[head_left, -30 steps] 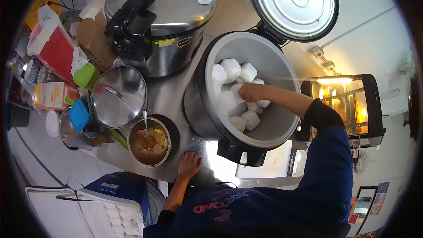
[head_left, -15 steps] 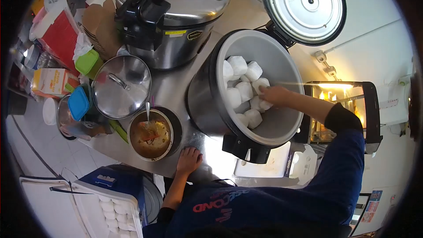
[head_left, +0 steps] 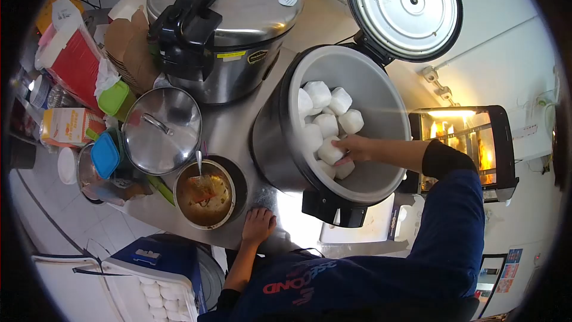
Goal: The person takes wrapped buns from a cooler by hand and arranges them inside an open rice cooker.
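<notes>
My right hand (head_left: 354, 148) reaches into the open cooker pot (head_left: 381, 113), its fingers and thumb closed round a white wrapped bundle (head_left: 330, 151). Several more white bundles (head_left: 351, 121) lie piled against the pot's left side. My left hand (head_left: 258, 225) rests palm down on the edge of the steel counter (head_left: 229, 128), fingers lying flat and holding nothing. Just left of it stands a round pot (head_left: 204, 195) with brown sauce and a metal spoon in it.
A closed cooker (head_left: 229, 71) stands at the back. The open cooker's raised lid (head_left: 411, 9) leans behind it. A steel lid (head_left: 162, 131), a lit display case (head_left: 462, 149), a white cutting board (head_left: 357, 226) and an open cool box (head_left: 149, 256) surround the work area.
My right hand has moved down and left from the upper bundles and now grips a lower one. The bundles have shifted in the pot. My left hand stays on the counter.
</notes>
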The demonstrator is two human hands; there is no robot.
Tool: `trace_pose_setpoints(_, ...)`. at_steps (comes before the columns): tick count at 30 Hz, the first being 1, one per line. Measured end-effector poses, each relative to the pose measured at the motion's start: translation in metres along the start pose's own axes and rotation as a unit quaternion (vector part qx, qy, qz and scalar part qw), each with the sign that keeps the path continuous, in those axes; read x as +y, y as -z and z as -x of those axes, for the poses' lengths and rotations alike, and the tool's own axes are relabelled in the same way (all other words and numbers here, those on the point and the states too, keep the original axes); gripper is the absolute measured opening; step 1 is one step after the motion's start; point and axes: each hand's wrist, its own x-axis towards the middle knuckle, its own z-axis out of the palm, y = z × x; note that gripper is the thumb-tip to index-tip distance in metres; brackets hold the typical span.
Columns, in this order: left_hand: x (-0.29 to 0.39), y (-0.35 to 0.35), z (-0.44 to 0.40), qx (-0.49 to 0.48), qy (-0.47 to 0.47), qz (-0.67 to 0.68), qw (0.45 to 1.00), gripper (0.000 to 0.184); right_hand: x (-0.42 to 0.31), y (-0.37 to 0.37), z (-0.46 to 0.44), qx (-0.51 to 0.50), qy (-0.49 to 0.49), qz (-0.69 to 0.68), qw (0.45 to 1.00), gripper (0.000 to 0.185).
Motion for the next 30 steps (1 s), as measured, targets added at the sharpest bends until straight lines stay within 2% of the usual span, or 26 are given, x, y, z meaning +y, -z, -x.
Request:
trace_pose_setpoints(3, 0.002, -0.002, 0.001, 0.003, 0.004, 0.003, 1.0, 0.018, -0.014, -0.014, 0.025, 0.027, 0.018, 0.045, 0.998, 0.054)
trace_pose_setpoints(4, 0.004, 0.002, 0.0, -0.006, 0.006, 0.0, 1.0, 0.018, -0.023, -0.018, 0.036, 0.047, -0.02, 0.152, 0.987, 0.054)
trace_pose_setpoints(6, 0.003, 0.004, -0.003, -0.011, 0.007, 0.0, 1.0, 0.018, -0.05, -0.024, 0.05, 0.081, -0.087, 0.362, 0.925, 0.054)
trace_pose_setpoints(9, 0.0, 0.001, -0.002, -0.008, 0.003, 0.014, 1.0, 0.018, -0.045, -0.012, 0.043, 0.128, -0.152, 0.248, 0.948, 0.051)
trace_pose_setpoints(12, 0.0, -0.001, -0.002, -0.002, 0.003, 0.013, 1.0, 0.018, -0.024, -0.017, 0.035, 0.085, -0.117, 0.082, 0.986, 0.047)
trace_pose_setpoints(18, -0.001, 0.0, -0.003, -0.006, 0.004, -0.003, 1.0, 0.018, -0.021, -0.032, 0.015, 0.179, -0.075, -0.048, 0.98, 0.038)
trace_pose_setpoints(23, 0.003, 0.003, -0.003, -0.035, 0.02, -0.003, 0.999, 0.018, -0.015, -0.02, 0.004, 0.14, -0.053, -0.061, 0.987, 0.035)
trace_pose_setpoints(27, 0.003, 0.004, -0.006, -0.003, 0.007, -0.011, 1.0, 0.018, 0.003, -0.008, -0.018, 0.087, 0.014, -0.062, 0.994, 0.034)
trace_pose_setpoints(30, 0.005, 0.001, -0.002, -0.005, 0.005, -0.009, 1.0, 0.018, -0.018, -0.007, -0.002, 0.027, -0.057, 0.082, 0.995, 0.035)
